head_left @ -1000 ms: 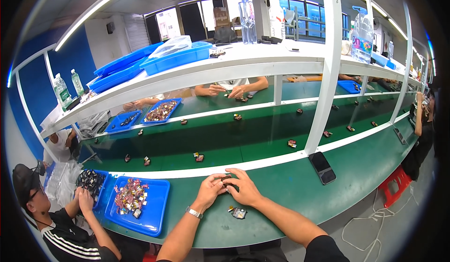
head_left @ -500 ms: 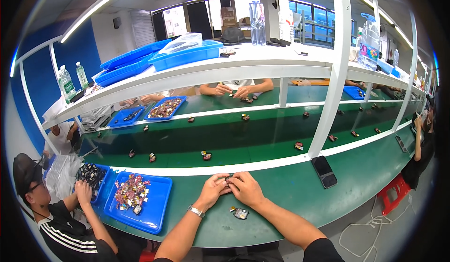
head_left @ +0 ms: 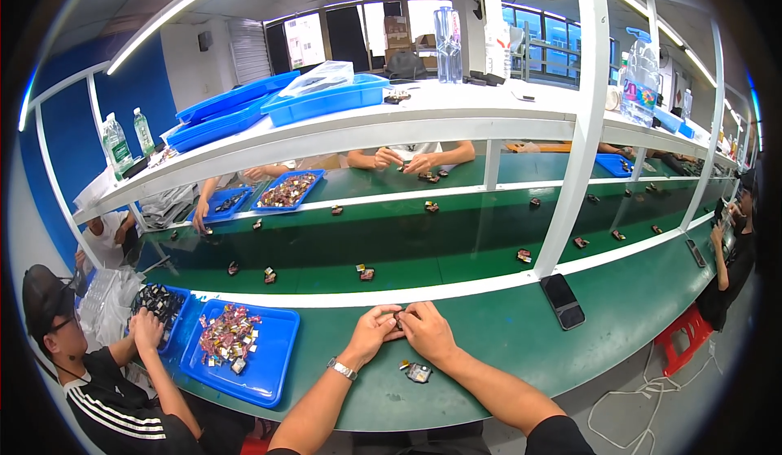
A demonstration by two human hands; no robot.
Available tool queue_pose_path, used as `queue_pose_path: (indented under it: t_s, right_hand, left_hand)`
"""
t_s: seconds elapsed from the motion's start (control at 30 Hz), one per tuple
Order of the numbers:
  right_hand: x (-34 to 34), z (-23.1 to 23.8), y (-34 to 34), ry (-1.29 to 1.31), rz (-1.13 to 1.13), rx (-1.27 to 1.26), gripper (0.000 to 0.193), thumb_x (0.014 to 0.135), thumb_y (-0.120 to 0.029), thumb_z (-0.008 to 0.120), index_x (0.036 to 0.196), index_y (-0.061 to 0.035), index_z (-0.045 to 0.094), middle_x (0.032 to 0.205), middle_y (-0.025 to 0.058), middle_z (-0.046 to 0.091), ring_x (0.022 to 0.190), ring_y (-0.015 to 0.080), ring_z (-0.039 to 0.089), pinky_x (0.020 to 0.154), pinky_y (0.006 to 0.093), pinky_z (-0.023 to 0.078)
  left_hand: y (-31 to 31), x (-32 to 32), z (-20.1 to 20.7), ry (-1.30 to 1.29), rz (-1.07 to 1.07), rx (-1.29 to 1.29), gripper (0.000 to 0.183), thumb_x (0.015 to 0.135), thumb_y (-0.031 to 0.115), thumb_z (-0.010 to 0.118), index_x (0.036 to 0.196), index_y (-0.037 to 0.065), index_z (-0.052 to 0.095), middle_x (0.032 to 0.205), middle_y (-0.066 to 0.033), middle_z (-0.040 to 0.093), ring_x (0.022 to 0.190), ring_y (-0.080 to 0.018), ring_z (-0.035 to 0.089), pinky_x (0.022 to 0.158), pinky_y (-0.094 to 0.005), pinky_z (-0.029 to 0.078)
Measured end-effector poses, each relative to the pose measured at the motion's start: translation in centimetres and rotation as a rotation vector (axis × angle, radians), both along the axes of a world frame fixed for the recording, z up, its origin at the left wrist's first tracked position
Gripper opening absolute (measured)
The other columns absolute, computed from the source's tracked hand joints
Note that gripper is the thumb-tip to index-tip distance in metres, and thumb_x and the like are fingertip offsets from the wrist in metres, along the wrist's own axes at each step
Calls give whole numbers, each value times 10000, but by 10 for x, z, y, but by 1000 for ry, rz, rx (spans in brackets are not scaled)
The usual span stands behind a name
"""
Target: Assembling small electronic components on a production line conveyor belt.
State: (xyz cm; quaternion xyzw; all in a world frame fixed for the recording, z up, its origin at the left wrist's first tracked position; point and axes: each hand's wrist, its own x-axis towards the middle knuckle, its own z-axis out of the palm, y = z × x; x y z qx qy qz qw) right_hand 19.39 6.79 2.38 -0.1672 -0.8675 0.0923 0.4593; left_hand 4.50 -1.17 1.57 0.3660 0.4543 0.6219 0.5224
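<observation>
Step in hand looked like two-handed fingertip work on a small dark part (head_left: 398, 317), held over the table (head_left: 505, 337). Left hand (head_left: 371, 333) and right hand (head_left: 429, 334): grip pinching that part from both sides; fingers hid most of it, couldn't tell detail. A silvery-grey part (head_left: 419, 372) lay on the table, near the right wrist, untouched. Next move seemed to call for a steady left pinch plus fine right-finger adjustment.

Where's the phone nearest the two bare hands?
In the head view, the phone lies on the green bench, to the right of the right hand, by the white post.
</observation>
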Motion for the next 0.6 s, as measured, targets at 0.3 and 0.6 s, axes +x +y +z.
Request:
queue_pose_path:
  t_s: [0.3, 0.6]
  right_hand:
    - [-4, 3, -3, -38, 29, -5, 236, 765, -118, 715, 992, -60, 683, 1112, 117, 598, 974, 283, 602, 818, 377, 535]
    - [-48, -18, 83, 57, -184, -143, 227, 728, -120, 722, 940, -41, 718, 1086, 154, 672, 963, 321, 640, 849, 394, 532]
  left_hand:
    - [3, -4, -4, 0, 86, -9, 259, 1002, 18, 461, 1257, -24, 480, 1173, -136, 637, 1067, -197, 641, 925, -325, 567]
    - [6, -5, -10, 302, 306, 92, 438, 964, 18, 518, 1385, -18, 405, 1353, -195, 532, 1149, -254, 607, 920, -349, 551]
